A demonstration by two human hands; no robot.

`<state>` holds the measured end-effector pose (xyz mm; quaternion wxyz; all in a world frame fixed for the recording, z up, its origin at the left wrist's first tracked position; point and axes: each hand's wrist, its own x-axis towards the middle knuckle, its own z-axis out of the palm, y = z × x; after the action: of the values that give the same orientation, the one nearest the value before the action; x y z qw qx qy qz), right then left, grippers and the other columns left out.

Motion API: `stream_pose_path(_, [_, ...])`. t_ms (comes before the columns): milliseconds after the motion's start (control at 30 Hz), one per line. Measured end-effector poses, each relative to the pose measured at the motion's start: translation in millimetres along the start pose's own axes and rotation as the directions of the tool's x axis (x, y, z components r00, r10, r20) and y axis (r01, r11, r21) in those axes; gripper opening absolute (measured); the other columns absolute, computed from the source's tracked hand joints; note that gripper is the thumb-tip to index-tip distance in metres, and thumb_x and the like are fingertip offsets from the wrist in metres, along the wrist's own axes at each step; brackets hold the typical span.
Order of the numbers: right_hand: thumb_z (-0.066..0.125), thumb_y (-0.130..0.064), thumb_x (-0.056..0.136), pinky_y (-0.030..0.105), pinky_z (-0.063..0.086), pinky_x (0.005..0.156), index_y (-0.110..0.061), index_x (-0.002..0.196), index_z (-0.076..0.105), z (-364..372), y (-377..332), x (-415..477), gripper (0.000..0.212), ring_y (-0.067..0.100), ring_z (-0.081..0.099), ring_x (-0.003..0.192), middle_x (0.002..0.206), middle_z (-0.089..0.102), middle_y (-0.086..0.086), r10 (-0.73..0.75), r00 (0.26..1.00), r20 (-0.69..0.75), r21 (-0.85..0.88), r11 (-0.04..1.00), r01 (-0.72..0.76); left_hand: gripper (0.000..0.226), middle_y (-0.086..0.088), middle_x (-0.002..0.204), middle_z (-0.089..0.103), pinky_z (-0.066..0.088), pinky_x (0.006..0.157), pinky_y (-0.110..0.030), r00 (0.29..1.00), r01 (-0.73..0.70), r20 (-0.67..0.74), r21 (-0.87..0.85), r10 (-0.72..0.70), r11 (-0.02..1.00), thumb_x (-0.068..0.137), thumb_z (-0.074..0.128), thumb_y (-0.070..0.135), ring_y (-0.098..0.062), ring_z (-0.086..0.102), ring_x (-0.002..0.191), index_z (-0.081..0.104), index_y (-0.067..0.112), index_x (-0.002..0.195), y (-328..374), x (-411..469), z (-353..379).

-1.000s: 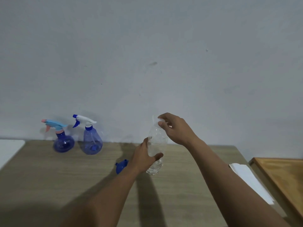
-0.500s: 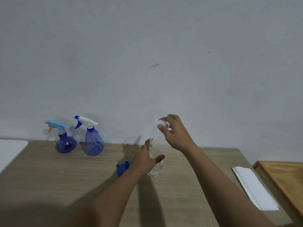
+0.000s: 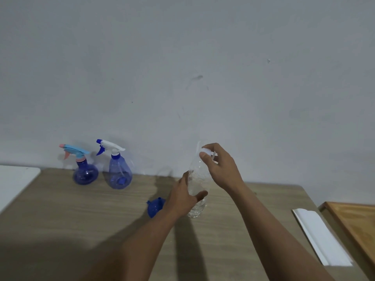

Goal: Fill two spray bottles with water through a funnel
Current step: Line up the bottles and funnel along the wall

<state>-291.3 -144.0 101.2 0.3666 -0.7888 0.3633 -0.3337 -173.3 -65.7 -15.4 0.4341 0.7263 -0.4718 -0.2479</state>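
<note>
A clear plastic water bottle [image 3: 197, 179] stands upright at the table's middle. My left hand [image 3: 182, 197] wraps its body from the left. My right hand [image 3: 220, 165] pinches the white cap [image 3: 206, 153] on the bottle's top with fingertips. A blue funnel [image 3: 154, 206] lies on its side just left of my left hand. Two blue spray bottles stand by the wall at the back left: a round one with a light-blue and pink trigger [image 3: 85, 171] and a taller one with a white and blue trigger [image 3: 119, 173]. Both have their spray heads on.
The wooden table [image 3: 60, 220] runs to a plain grey wall. A white surface [image 3: 14, 181] adjoins at the far left. A white flat strip [image 3: 322, 238] lies near the right edge, beside a brown wooden board [image 3: 357, 226].
Both hands stay on the water bottle; the right fingers have shifted slightly around the cap. The view has drifted a little.
</note>
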Motion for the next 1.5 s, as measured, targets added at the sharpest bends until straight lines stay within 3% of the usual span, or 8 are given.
stream_pose_path(267, [0.070, -0.054, 0.086, 0.006, 0.041, 0.059, -0.034, 0.086, 0.048, 9.0, 0.9, 1.4, 0.029, -0.004, 0.058, 0.073, 0.077, 0.061, -0.020, -0.001, 0.996, -0.091, -0.006, 1.000, 0.000, 0.089, 0.007, 0.147, 0.050, 0.038, 0.094, -0.024, 1.000, 0.024, -0.013, -0.021, -0.024, 1.000, 0.075, 0.073, 0.067, -0.016, 0.049, 0.134, 0.027, 0.039, 0.146, 2.5, -2.3, 2.5])
stream_pose_path(400, [0.068, -0.061, 0.085, 0.006, 0.039, 0.063, -0.046, 0.105, 0.048, 15.3, 6.4, -5.1, 0.031, -0.007, 0.062, 0.090, 0.092, 0.063, -0.026, 0.006, 0.995, -0.101, 0.009, 1.000, -0.005, 0.101, 0.006, 0.150, 0.048, 0.046, 0.107, -0.036, 0.999, 0.043, -0.001, 0.017, -0.043, 0.999, 0.069, 0.071, 0.075, -0.017, 0.048, 0.136, 0.025, 0.036, 0.150, 1.2, -2.6, 1.6])
stream_pose_path(533, [0.075, -0.059, 0.081, 0.015, 0.040, 0.089, -0.051, 0.152, 0.013, 27.2, 23.0, -22.2, 0.095, 0.002, 0.049, 0.124, 0.144, 0.048, -0.013, -0.008, 0.999, -0.031, 0.058, 0.998, 0.009, 0.106, 0.008, 0.145, 0.053, 0.051, 0.104, -0.042, 0.999, 0.047, 0.014, 0.048, -0.048, 0.998, 0.060, 0.065, 0.087, -0.017, 0.052, 0.132, 0.029, 0.037, 0.147, 1.0, -6.2, -0.7])
stream_pose_path(700, [0.086, -0.055, 0.070, 0.027, 0.042, 0.105, -0.057, 0.150, -0.020, 41.7, 43.0, -40.0, 0.133, 0.006, 0.041, 0.139, 0.164, 0.028, -0.006, 0.002, 1.000, -0.015, 0.023, 1.000, -0.001, 0.087, 0.007, 0.151, 0.048, 0.045, 0.109, -0.036, 0.999, -0.021, 0.039, 0.125, 0.016, 0.992, 0.078, 0.072, 0.033, -0.019, 0.049, 0.136, 0.026, 0.037, 0.151, -15.4, -18.2, -13.9])
stream_pose_path(800, [0.088, -0.043, 0.074, 0.011, 0.035, 0.096, -0.058, 0.149, -0.021, 54.8, 59.7, -52.5, 0.133, -0.007, 0.035, 0.133, 0.162, 0.028, -0.010, 0.043, 0.998, -0.035, 0.013, 0.999, -0.043, 0.076, 0.000, 0.144, 0.055, 0.045, 0.108, -0.040, 0.993, -0.062, -0.087, 0.127, 0.073, 0.990, 0.076, 0.062, 0.009, -0.023, 0.052, 0.132, 0.044, 0.025, 0.148, -22.3, -29.2, -25.1])
stream_pose_path(933, [0.083, -0.029, 0.083, 0.030, 0.034, 0.111, -0.054, 0.150, -0.023, 74.3, 83.7, -68.7, 0.128, 0.019, 0.032, 0.149, 0.167, 0.022, -0.001, 0.035, 0.996, -0.084, -0.003, 0.999, -0.035, 0.062, -0.010, 0.134, 0.060, 0.041, 0.105, -0.038, 0.960, 0.032, -0.278, 0.217, 0.030, 0.976, 0.078, 0.071, 0.005, -0.032, 0.053, 0.124, 0.056, 0.011, 0.138, -36.1, -39.0, -31.3])
stream_pose_path(1267, [0.082, -0.033, 0.082, 0.032, 0.041, 0.088, -0.047, 0.154, -0.020, 100.6, 101.5, -51.8, 0.126, 0.033, 0.060, 0.124, 0.154, 0.046, 0.009, -0.054, 0.984, -0.172, -0.195, 0.981, 0.020, 0.061, 0.003, 0.140, 0.055, 0.046, 0.103, -0.041, 0.975, 0.221, -0.097, 0.425, -0.199, 0.878, 0.088, 0.069, 0.040, -0.022, 0.052, 0.125, 0.046, 0.026, 0.143, -93.9, -32.7, -37.8])
stream_pose_path(1500, [0.078, -0.033, 0.087, 0.026, 0.038, 0.088, -0.051, 0.153, -0.019, 130.9, 94.3, -10.9, 0.119, -0.001, 0.045, 0.110, 0.142, 0.053, 0.006, -0.061, 0.991, -0.117, -0.114, 0.992, 0.047, 0.055, -0.007, 0.128, 0.060, 0.044, 0.091, -0.030, 0.944, 0.317, -0.187, 0.287, -0.272, 0.904, 0.088, 0.074, 0.029, -0.026, 0.059, 0.113, 0.051, 0.016, 0.135, -98.3, 12.1, -62.5])
